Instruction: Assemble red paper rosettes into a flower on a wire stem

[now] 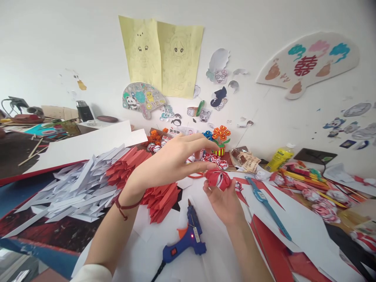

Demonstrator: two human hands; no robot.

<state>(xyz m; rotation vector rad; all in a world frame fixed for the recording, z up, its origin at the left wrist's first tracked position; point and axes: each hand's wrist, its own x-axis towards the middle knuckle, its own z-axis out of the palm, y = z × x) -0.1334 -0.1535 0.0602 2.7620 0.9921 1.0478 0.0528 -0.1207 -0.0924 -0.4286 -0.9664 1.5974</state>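
Observation:
A red and white paper ball [219, 179] is held in the fingers of my right hand [225, 201], over the white sheets. My left hand [179, 156] arches above and to the left of the ball, thumb and fingers apart, with nothing visible between them; the thumb tip is close to the top of the ball. Below my hands a blue glue gun [188, 237] lies on white paper, its small light lit and its nozzle pointing away. Folded red paper strips [161, 199] lie under and beside my left forearm.
A big pile of folded white strips [85, 188] covers the left side. At the right lie a blue watch [267, 203], red and white sheets, a yellow bottle [280, 156] and paper flowers. A flower pot [219, 150] stands by the wall.

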